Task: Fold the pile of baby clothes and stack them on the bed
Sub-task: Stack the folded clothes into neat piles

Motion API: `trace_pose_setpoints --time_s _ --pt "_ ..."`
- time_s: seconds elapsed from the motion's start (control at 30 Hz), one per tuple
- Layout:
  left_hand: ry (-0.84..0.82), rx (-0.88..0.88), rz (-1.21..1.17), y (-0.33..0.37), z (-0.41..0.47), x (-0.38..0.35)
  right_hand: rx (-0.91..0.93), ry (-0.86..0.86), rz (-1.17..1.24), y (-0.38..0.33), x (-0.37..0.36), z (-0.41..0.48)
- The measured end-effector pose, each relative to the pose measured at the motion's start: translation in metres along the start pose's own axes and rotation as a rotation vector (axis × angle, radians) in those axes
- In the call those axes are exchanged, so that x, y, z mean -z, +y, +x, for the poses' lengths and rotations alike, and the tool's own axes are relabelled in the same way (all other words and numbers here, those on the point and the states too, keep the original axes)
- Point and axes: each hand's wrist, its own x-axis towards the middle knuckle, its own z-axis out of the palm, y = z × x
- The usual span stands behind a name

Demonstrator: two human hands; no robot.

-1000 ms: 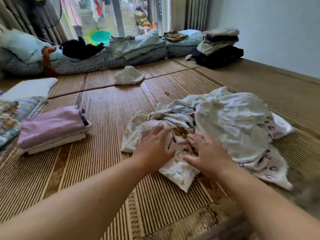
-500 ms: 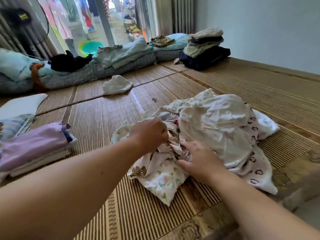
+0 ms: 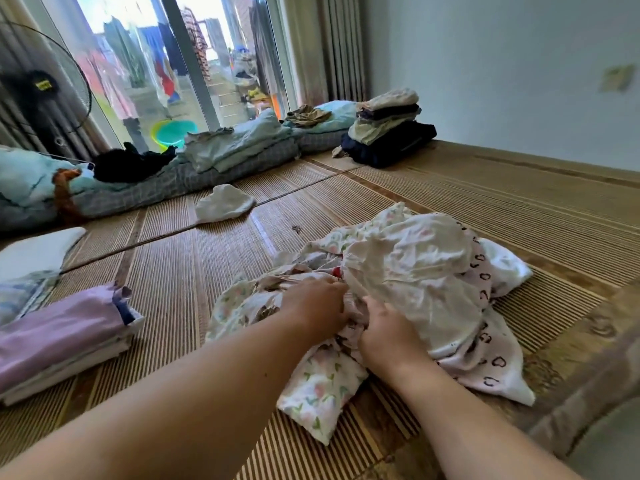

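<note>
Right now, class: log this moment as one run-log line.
stage: sorting | left hand: gripping pile of baby clothes | right hand: gripping pile | folded stack: left

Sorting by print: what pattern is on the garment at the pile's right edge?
Dark heart outlines on white garment, head view.

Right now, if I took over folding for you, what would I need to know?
Left hand: gripping cloth in the pile of baby clothes.
Right hand: also closed on cloth in the pile, beside the left.
The pile lies crumpled on the bamboo mat.
Done: a folded stack sits at the left.
Left: pull out one garment, fold it, stack it, repeat.
</note>
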Motion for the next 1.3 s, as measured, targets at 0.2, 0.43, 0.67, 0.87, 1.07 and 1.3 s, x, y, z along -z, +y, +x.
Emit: trace_pose_setpoints --time_s 0.2,0.43,0.67,0.87,1.07,1.3 --pt "0.04 -0.066 0.032 0.001 0.029 -0.007 0.043 0.11 -0.049 0.012 0.009 0.009" --pt "0.209 -0.136 -0.483 0.001 -0.003 0.05 0.186 0.322 -0.112 0.009 0.026 -0.001" --pt "0.468 -0.233 -0.71 0.007 -0.08 0.13 0.437 0.58 0.222 -0.078 0.091 -0.054" --pt "0.301 -0.192 -1.097 -0.014 -0.158 0.162 0.488 0.239 0.574 -0.177 0.159 -0.114" --pt "0.511 0.203 -0.584 -0.054 -0.236 0.178 0.576 0.126 0.64 -0.248 0.187 -0.14" --pt "0.585 0.444 -0.972 -0.122 -0.321 0.211 0.599 -0.034 0.3 -0.268 0.168 -0.168"
